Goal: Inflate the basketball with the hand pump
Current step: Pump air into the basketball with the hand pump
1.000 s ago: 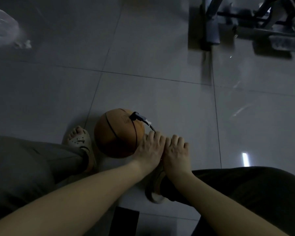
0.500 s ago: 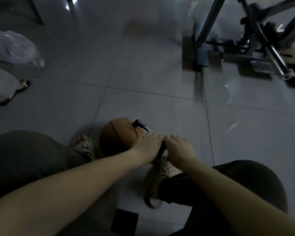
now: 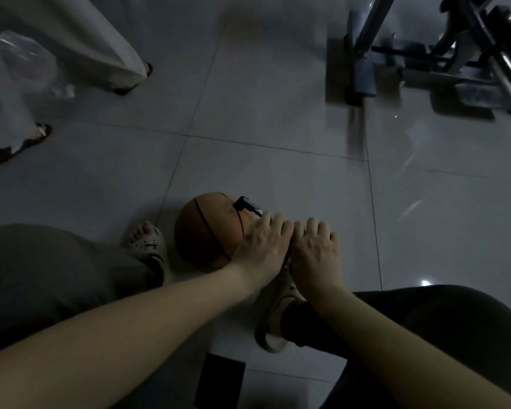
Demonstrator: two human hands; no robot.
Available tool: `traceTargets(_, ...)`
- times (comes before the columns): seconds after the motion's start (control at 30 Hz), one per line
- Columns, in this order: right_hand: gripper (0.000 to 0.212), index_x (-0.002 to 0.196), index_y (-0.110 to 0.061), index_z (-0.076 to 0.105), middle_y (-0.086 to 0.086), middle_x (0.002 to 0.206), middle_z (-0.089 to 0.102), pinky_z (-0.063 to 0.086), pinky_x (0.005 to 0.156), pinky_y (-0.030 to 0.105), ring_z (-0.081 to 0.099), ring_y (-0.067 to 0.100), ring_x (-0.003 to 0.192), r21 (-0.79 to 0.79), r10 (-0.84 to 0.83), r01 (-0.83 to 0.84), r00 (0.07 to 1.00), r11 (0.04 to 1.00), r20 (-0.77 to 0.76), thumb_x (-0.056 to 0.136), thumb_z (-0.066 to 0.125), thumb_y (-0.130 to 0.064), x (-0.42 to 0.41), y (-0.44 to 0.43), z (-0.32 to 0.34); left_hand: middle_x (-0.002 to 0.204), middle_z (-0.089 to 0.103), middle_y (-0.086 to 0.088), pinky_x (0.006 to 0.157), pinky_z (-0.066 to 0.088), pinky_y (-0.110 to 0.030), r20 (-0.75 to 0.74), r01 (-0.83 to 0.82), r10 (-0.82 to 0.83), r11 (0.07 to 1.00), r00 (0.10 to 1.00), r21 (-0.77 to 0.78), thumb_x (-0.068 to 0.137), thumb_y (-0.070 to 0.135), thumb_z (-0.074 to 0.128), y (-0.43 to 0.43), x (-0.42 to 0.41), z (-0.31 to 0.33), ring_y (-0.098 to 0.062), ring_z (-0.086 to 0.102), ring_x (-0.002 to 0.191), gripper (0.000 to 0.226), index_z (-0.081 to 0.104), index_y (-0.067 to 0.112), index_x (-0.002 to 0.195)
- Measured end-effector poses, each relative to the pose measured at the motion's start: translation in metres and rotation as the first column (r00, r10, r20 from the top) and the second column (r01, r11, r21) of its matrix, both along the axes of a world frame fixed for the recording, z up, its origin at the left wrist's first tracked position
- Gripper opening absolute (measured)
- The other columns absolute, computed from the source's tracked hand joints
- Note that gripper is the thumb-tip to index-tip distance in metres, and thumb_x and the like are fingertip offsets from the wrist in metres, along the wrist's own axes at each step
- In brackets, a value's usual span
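An orange basketball [image 3: 207,231] rests on the tiled floor between my two sandalled feet. A black pump nozzle with a short hose [image 3: 246,205] is plugged into its top right. My left hand [image 3: 263,246] and my right hand [image 3: 314,249] sit side by side, palms down, over the pump handle, which they hide almost fully. Only a thin strip of the pump [image 3: 286,262] shows between the hands, above my right sandal [image 3: 273,314]. Both hands press close together right of the ball.
Another person in pale trousers and sandals [image 3: 39,134] stands at the upper left, beside a clear plastic bag [image 3: 24,60]. A metal exercise frame [image 3: 443,51] stands at the upper right. A dark flat object [image 3: 220,382] lies on the floor near me.
My head has lifted, so more floor shows. My hands have risen with the pump handle. Another person's legs have stepped into view at the upper left.
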State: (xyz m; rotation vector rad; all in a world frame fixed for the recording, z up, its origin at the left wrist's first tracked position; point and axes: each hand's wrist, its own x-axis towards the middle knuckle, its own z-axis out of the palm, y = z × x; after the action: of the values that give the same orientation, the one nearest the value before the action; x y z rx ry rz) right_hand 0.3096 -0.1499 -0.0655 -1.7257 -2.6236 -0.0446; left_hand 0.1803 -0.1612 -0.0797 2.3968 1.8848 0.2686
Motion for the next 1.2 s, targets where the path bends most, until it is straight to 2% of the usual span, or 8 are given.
traceTargets(0.1,0.015,0.098,-0.014,0.052,0.01,0.093,0.049,0.041,0.068,0.036,0.044,0.026,0.08,-0.054,0.012,-0.012,1.0,0.998,0.0,0.083,0.049,-0.019,0.002,0.002,-0.015,0.101,0.051,-0.01,0.078,0.047,-0.038,-0.038,0.001,-0.001,1.0,0.999,-0.015,0.091,0.015,0.035,0.001,0.004,-0.019,-0.025,0.044,0.089,0.017,0.044,0.014,0.105)
traceTargets(0.2,0.012,0.089,-0.014,0.051,0.01,0.086,0.048,0.038,0.063,0.036,0.043,0.027,0.075,-0.082,-0.009,0.009,1.0,0.997,-0.001,0.081,0.058,-0.019,0.001,0.003,-0.035,0.103,0.053,-0.011,0.074,0.048,-0.037,-0.027,-0.015,0.014,0.999,1.0,-0.037,0.087,0.013,0.044,0.0,0.005,-0.038,-0.025,0.048,0.09,0.019,0.044,0.013,0.106)
traceTargets(0.43,0.014,0.086,-0.014,0.051,0.011,0.085,0.048,0.036,0.061,0.037,0.045,0.028,0.074,-0.134,-0.041,0.052,0.996,0.99,0.085,0.08,0.063,-0.017,0.0,0.006,-0.067,0.103,0.051,-0.011,0.07,0.042,-0.034,-0.123,-0.026,0.01,0.991,0.992,-0.128,0.09,0.012,0.036,0.001,0.007,-0.057,-0.025,0.046,0.087,0.018,0.046,0.013,0.106)
traceTargets(0.57,0.015,0.096,-0.014,0.052,0.01,0.094,0.05,0.037,0.067,0.036,0.046,0.027,0.082,-0.195,-0.011,0.035,0.992,0.98,0.123,0.087,0.058,-0.025,-0.001,0.008,-0.056,0.113,0.049,-0.011,0.077,0.043,-0.035,-0.148,-0.036,0.006,0.978,0.989,-0.204,0.097,0.016,0.035,0.002,0.007,-0.042,-0.025,0.046,0.096,0.021,0.044,0.013,0.116)
traceTargets(0.73,0.024,0.119,-0.013,0.051,0.009,0.118,0.054,0.046,0.087,0.036,0.054,0.027,0.107,-0.281,0.111,-0.076,0.988,0.957,0.11,0.097,0.051,-0.023,0.004,0.016,0.0,0.122,0.051,-0.008,0.095,0.037,-0.038,-0.133,0.061,-0.1,0.96,0.986,-0.273,0.098,0.031,0.028,0.007,0.0,0.008,-0.026,0.048,0.113,0.035,0.044,0.014,0.124)
traceTargets(0.87,0.024,0.111,-0.013,0.053,0.006,0.109,0.055,0.043,0.085,0.035,0.055,0.025,0.098,-0.121,0.136,-0.132,0.99,0.984,0.026,0.089,0.046,-0.012,0.009,0.022,0.068,0.11,0.057,-0.004,0.089,0.039,-0.036,-0.003,0.068,-0.069,0.994,0.998,-0.088,0.092,0.018,0.045,0.013,-0.012,0.065,-0.024,0.053,0.101,0.022,0.052,0.017,0.113)
traceTargets(1.0,0.026,0.102,-0.013,0.052,0.007,0.094,0.052,0.046,0.074,0.037,0.049,0.023,0.082,0.137,0.097,-0.085,0.992,0.987,-0.085,0.084,0.036,-0.022,0.009,0.02,0.089,0.101,0.06,-0.004,0.079,0.042,-0.035,0.051,0.032,-0.041,0.986,0.998,0.165,0.089,0.021,0.035,0.018,-0.014,0.096,-0.024,0.054,0.09,0.032,0.057,0.015,0.11)
traceTargets(1.2,0.021,0.096,-0.011,0.051,0.011,0.091,0.048,0.04,0.067,0.039,0.043,0.028,0.079,0.084,0.01,-0.009,1.0,0.996,-0.004,0.081,0.036,-0.012,-0.001,-0.006,0.031,0.09,0.053,-0.012,0.069,0.042,-0.04,-0.002,0.025,-0.025,0.995,1.0,0.092,0.086,0.023,0.017,-0.009,-0.002,0.038,-0.028,0.046,0.08,0.041,0.054,0.009,0.097)
